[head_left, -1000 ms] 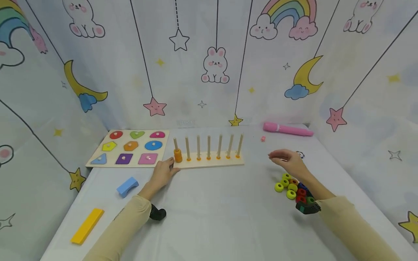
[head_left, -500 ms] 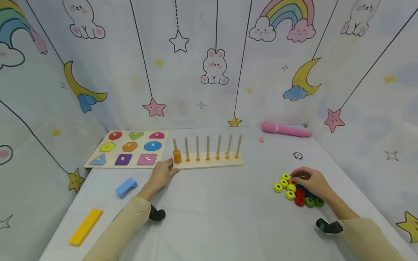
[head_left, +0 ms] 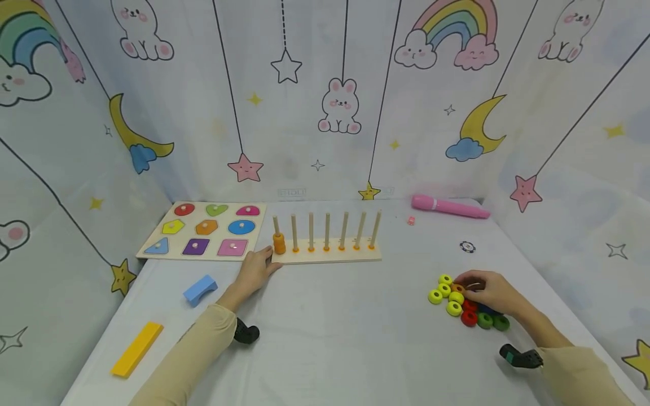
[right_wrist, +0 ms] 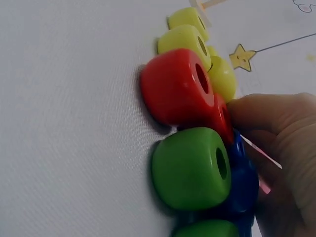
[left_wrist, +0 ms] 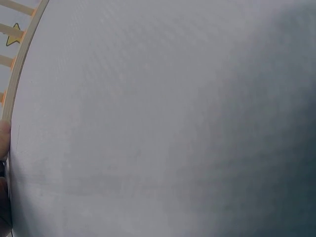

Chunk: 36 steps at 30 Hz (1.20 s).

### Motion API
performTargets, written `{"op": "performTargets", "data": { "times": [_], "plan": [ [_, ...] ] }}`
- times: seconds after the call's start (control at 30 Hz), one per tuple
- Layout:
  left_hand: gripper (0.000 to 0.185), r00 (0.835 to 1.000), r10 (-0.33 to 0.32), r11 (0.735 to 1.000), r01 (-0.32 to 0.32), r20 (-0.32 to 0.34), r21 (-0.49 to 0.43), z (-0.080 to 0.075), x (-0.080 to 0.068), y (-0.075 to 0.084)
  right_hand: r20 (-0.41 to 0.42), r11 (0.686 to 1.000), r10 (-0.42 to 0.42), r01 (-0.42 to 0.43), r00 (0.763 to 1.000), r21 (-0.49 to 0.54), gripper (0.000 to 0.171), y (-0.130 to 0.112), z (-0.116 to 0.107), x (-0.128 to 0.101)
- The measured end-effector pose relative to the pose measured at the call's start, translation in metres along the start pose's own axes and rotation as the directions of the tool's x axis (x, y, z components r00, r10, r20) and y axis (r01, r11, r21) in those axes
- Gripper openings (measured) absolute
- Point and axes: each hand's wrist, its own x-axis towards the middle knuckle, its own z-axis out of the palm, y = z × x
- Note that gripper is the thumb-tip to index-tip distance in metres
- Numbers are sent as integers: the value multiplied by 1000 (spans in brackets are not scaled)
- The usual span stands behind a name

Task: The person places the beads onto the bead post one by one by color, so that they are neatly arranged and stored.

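Head cam: left hand (head_left: 256,269) rests flat, fingers relaxed, against the end of the peg board (head_left: 329,255). The right hand (head_left: 490,290) sits curled over the bead pile (head_left: 459,301), covering several beads, so I can't tell what it's pinching. Left wrist cam: mostly blurry table (left_wrist: 163,123), board edge (left_wrist: 19,64) cut off. Right wrist cam: red bead (right_wrist: 177,91) and green bead (right_wrist: 190,168) are clear, the blue one (right_wrist: 245,177) half hidden under fingers (right_wrist: 276,118).

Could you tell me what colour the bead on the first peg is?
Orange bead; the head view shows it best.
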Motion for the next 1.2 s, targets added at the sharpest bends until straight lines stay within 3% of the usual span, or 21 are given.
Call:
{"op": "performTargets", "data": {
  "times": [0.37,0.53,0.73,1.0,1.2],
  "plan": [
    [55,1000,13,1000,-13,-3,-14,0,-1,2,-85,999,-34,35,996,7,24,-1,-9,1],
    [55,1000,9,1000,-9,-10,2,0,-1,2,-171,993,-84,97,982,67,27,-21,-9,29],
    [55,1000,-5,1000,5,-10,2,0,0,3,-209,957,-180,220,961,189,27,-78,7,87],
    [55,999,-30,999,30,11,-20,-1,-2,4,-210,884,-317,368,925,288,24,-193,25,135],
    [55,999,-41,999,42,12,-17,-2,-2,4,-210,834,-392,442,896,330,22,-234,65,193]
  ]
}}
